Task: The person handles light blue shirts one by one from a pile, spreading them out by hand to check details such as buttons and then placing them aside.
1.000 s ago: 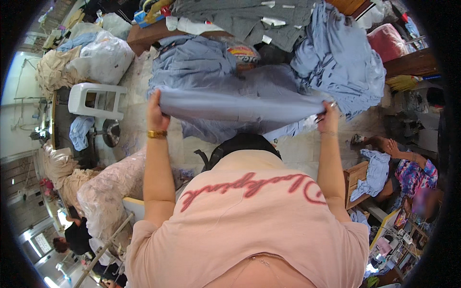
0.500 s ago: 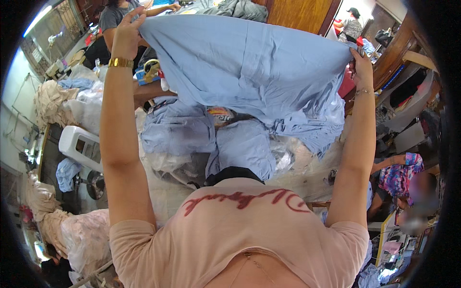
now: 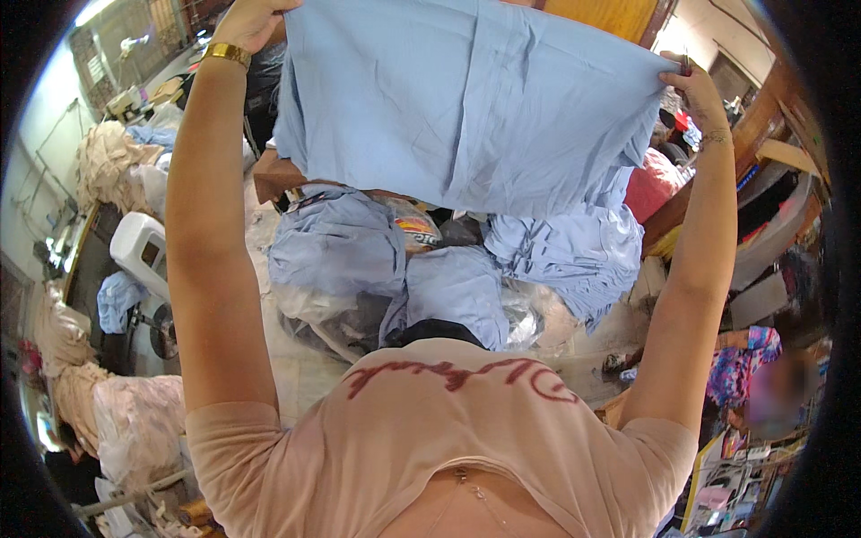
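Observation:
A wide piece of light blue fabric (image 3: pixel 466 108) hangs stretched between my raised hands, with a seam or fold running down its middle. My left hand (image 3: pixel 251 21), below a gold watch band, pinches its upper left corner at the top edge of the view. At the upper right corner my right hand (image 3: pixel 696 88) grips the fabric. A small dark reddish thing shows by the right fingers, too small to name. Under the hanging fabric lie a left blue cloth bundle (image 3: pixel 334 240), a middle blue bundle (image 3: pixel 454 289) and a right blue pile (image 3: pixel 574 251).
Clear plastic wrapping (image 3: pixel 327 314) lies below the bundles. A white plastic stool (image 3: pixel 136 244) stands at the left, near beige cloth heaps (image 3: pixel 108 166). A red bundle (image 3: pixel 655 186) sits at the right. A person in a colourful top (image 3: pixel 744 363) is at the far right.
Both hands have moved up and outward, and the fabric is pulled flatter and higher. Its lower part has come away from the right blue pile, which now shows more.

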Tool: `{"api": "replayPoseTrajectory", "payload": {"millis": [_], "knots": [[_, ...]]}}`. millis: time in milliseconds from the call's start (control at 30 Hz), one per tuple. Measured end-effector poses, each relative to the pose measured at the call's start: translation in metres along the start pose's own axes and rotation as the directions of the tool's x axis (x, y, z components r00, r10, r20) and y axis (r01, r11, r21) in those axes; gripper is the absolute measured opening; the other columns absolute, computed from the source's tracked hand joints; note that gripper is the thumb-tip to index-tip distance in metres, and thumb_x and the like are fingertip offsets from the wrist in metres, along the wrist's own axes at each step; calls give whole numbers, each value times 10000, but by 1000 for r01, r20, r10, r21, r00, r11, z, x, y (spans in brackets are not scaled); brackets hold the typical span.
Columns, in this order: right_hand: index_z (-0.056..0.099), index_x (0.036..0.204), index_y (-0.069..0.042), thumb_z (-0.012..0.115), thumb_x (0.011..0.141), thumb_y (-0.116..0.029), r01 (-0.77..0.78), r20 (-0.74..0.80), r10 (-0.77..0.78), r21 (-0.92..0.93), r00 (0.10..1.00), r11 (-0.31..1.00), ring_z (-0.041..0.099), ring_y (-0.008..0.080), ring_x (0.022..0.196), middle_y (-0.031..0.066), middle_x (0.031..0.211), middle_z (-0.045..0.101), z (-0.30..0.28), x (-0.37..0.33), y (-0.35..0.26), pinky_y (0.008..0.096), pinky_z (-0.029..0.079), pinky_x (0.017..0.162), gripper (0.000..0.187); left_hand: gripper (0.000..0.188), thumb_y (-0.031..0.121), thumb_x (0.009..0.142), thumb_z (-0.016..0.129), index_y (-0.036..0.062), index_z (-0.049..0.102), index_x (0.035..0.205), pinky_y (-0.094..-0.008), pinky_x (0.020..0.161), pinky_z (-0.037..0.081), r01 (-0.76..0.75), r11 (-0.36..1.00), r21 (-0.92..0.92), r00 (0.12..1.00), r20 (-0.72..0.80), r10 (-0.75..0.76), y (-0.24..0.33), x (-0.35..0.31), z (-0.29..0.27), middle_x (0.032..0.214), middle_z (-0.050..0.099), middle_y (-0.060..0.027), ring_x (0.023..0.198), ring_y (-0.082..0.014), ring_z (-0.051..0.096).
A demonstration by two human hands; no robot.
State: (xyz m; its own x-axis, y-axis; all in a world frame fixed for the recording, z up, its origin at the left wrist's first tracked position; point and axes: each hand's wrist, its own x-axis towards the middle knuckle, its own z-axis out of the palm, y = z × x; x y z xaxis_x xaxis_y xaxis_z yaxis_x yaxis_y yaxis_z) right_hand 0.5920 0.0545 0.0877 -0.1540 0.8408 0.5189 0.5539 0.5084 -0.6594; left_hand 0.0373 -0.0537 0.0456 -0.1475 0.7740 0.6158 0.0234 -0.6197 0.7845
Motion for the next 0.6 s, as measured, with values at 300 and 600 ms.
{"api": "replayPoseTrajectory", "payload": {"millis": [300, 600], "knots": [[576, 993, 2, 575, 750, -373, 82, 31, -76, -260, 997, 962, 513, 119, 693, 73, 784, 599, 81, 42, -5, 246, 404, 629, 447, 308, 296, 787, 559, 12, 546, 905, -275, 495, 483, 104, 594, 798, 952, 93, -292, -33, -8, -109, 847, 573, -54, 731, -139, 590], [521, 835, -2, 522, 815, -183, -344, 471, 23, 609, 882, 715, 478, 143, 404, 67, 683, 565, 280, -4, -111, 242, 413, 355, 183, 251, 282, 829, 510, 47, 544, 746, -188, 437, 383, 345, 801, 489, 939, -189, -289, -47, -68, -143, 590, 448, 30, 450, -62, 400]]}}
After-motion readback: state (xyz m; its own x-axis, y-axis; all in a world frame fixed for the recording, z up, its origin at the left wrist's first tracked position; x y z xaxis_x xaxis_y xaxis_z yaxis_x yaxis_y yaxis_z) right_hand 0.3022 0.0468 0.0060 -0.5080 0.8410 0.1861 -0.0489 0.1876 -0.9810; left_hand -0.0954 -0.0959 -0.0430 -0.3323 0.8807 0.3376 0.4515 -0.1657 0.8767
